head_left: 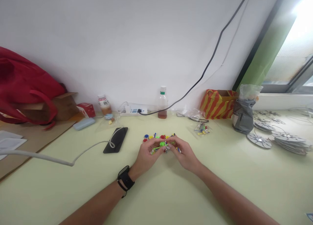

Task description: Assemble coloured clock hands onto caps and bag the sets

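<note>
My left hand (148, 151) pinches a small bright green plastic piece (162, 143) with a thin stem, above the middle of the table. From the other side, my right hand (182, 151) closes its thumb and fingers on the same small assembly, where a thin upright part crosses the green stem. The fingertips of both hands nearly meet and hide much of it. Behind and under the hands lie several small coloured plastic parts, among them a blue round piece (146, 136) and a red round piece (145, 140).
A black phone (119, 141) with a cable lies to the left. Along the wall stand a power strip (133, 110), a bottle (162, 104) and a striped bag (216, 104). A bag of small parts (201, 128) and stacked grey discs (290, 142) are to the right.
</note>
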